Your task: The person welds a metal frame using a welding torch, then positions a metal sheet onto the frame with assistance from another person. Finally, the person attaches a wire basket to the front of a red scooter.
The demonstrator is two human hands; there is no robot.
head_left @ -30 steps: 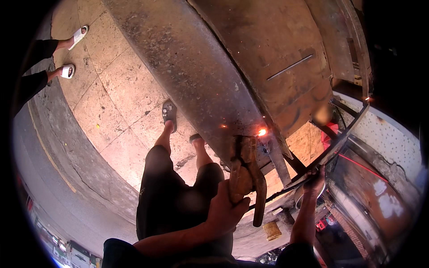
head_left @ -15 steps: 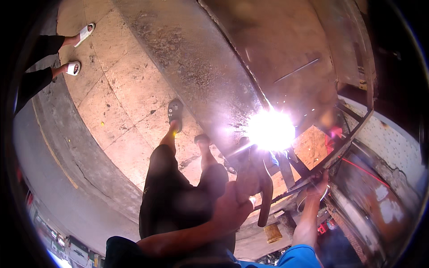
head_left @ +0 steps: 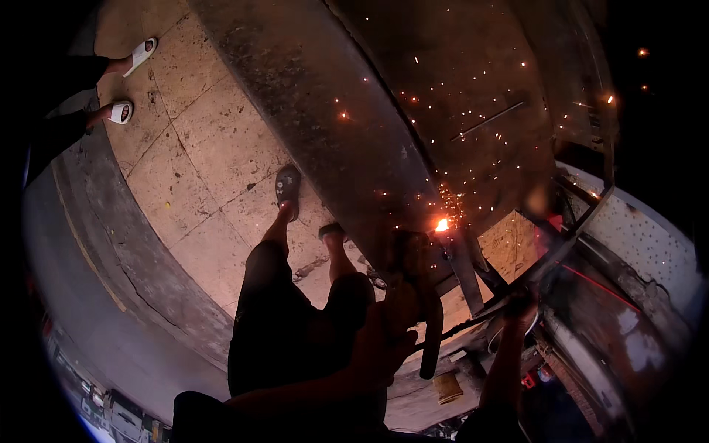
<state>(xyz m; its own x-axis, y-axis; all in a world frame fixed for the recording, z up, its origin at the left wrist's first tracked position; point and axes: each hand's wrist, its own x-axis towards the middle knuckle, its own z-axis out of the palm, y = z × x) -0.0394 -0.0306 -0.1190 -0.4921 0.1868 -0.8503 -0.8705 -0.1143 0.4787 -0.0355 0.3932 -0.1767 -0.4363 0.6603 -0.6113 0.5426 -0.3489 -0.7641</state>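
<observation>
My left hand (head_left: pixel 378 347) is closed around a dark, bulky tool (head_left: pixel 406 288) with a curved lever, apparently a welding holder. Just beyond its upper end a small orange spot (head_left: pixel 442 224) glows on the metalwork, with sparks scattered over the dark plates. My right hand (head_left: pixel 520 314) grips the dark metal frame (head_left: pixel 567 240) at the right, its fingers largely in shadow. A long sloping plate (head_left: pixel 310 118) runs from the top middle down to the glow. A thin rod (head_left: pixel 487 121) lies on the plate to its right.
My legs and sandals (head_left: pixel 288 188) are below on the tiled floor (head_left: pixel 199 155). Another person's feet in white slides (head_left: pixel 138 57) stand at upper left. A pavement edge (head_left: pixel 111 280) curves down the left. A yellowish object (head_left: pixel 447 385) and a speckled white board (head_left: pixel 646 240) sit at lower right and right.
A blinding white arc flared half a second ago at the tool's tip. It has shrunk to an orange glow, the scene has darkened, and sparks are spread across the plates.
</observation>
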